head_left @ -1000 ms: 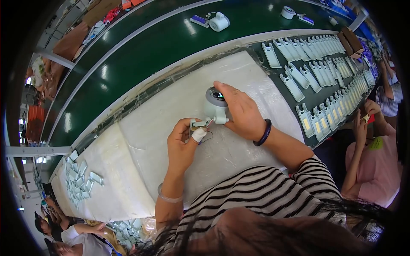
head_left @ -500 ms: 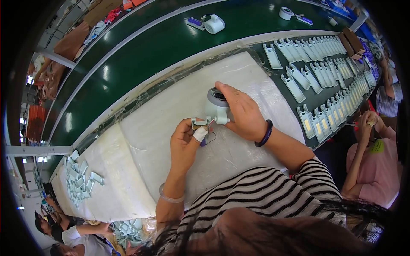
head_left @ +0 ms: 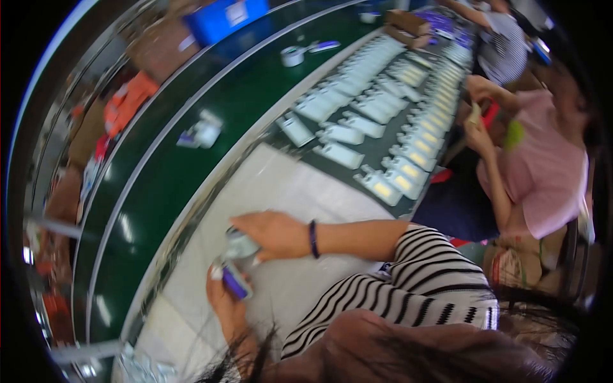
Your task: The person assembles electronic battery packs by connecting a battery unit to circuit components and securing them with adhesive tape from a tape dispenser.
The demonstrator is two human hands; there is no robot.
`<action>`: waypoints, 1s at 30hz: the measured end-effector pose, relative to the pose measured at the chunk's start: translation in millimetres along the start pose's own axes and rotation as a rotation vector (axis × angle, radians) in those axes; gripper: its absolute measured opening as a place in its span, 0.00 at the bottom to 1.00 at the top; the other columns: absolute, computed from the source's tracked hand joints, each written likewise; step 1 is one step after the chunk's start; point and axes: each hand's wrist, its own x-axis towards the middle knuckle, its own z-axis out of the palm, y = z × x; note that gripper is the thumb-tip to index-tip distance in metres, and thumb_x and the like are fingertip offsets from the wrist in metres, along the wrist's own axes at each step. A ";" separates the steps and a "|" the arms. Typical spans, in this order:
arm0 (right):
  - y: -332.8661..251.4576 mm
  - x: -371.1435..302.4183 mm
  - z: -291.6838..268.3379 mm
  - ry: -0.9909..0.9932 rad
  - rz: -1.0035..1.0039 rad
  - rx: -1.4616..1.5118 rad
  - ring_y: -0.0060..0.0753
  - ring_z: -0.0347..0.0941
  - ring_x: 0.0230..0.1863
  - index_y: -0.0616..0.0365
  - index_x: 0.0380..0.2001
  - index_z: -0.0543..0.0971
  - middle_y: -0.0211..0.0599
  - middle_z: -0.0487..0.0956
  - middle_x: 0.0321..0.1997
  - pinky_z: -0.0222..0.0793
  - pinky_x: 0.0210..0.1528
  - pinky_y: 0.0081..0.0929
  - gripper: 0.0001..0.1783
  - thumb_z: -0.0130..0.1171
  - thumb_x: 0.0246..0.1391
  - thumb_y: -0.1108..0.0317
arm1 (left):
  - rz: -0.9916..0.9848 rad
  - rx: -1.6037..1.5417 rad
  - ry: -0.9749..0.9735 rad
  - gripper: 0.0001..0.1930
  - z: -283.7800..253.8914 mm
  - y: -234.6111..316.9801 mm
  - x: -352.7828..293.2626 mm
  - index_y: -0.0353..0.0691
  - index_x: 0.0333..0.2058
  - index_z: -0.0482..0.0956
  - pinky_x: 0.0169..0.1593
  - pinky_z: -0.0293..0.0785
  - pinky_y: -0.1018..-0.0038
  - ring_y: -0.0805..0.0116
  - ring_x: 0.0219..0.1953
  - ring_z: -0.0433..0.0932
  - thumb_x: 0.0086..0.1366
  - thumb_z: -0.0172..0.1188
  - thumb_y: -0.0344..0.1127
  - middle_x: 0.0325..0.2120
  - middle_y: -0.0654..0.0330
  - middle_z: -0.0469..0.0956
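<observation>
A pale round-headed unit (head_left: 241, 245) is held over the white-covered table (head_left: 185, 255). My right hand (head_left: 278, 235) is closed around its round head, palm over the top. My left hand (head_left: 223, 300) grips the narrow handle part (head_left: 235, 282), which carries a purple cylinder that looks like a battery. The two parts sit close together; motion blur and my fingers hide how they join. A white wrap shows on a left finger.
A green conveyor (head_left: 159, 172) runs along the far left, bearing similar units (head_left: 205, 129). Rows of pale housings (head_left: 341, 131) lie to the right, with a brown box (head_left: 408, 29) beyond them. Pale small parts (head_left: 143, 367) are heaped at lower left. A co-worker in pink (head_left: 543, 159) sits at right.
The view has swung to the right. The unit has turned in my hands, so the purple cylinder now faces up, and both hands still hold it.
</observation>
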 end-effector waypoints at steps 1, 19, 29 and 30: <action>7.0 -5.2 2.5 0.038 0.001 0.004 0.54 0.64 0.60 0.65 0.62 0.57 0.54 0.66 0.60 0.61 0.60 0.41 0.50 0.70 0.36 0.65 | -0.008 0.004 0.008 0.21 -3.4 -3.4 8.2 0.41 0.50 0.70 0.24 0.76 0.68 0.65 0.27 0.78 0.64 0.54 0.48 0.35 0.59 0.78; 24.0 -17.2 18.1 0.041 -0.074 -0.181 0.50 0.67 0.53 0.67 0.45 0.71 0.54 0.66 0.59 0.63 0.54 0.41 0.23 0.58 0.42 0.72 | 0.303 -0.112 0.302 0.20 -236.8 131.9 237.8 0.35 0.50 0.71 0.48 0.73 0.58 0.54 0.45 0.75 0.69 0.47 0.44 0.45 0.53 0.75; 23.2 -12.8 7.1 -0.025 -0.033 -0.186 0.48 0.64 0.59 0.64 0.50 0.71 0.50 0.67 0.59 0.60 0.59 0.42 0.27 0.58 0.43 0.69 | 0.967 1.605 0.261 0.22 -21.4 143.6 266.8 0.34 0.47 0.75 0.59 0.63 0.61 0.50 0.53 0.70 0.52 0.62 0.32 0.47 0.48 0.74; 22.9 -13.7 11.4 -0.039 -0.044 -0.201 0.48 0.63 0.60 0.64 0.51 0.71 0.50 0.67 0.59 0.59 0.60 0.42 0.28 0.59 0.43 0.69 | 0.969 1.670 0.150 0.21 -4.8 138.4 272.9 0.33 0.46 0.75 0.61 0.60 0.61 0.49 0.55 0.68 0.51 0.62 0.31 0.48 0.47 0.73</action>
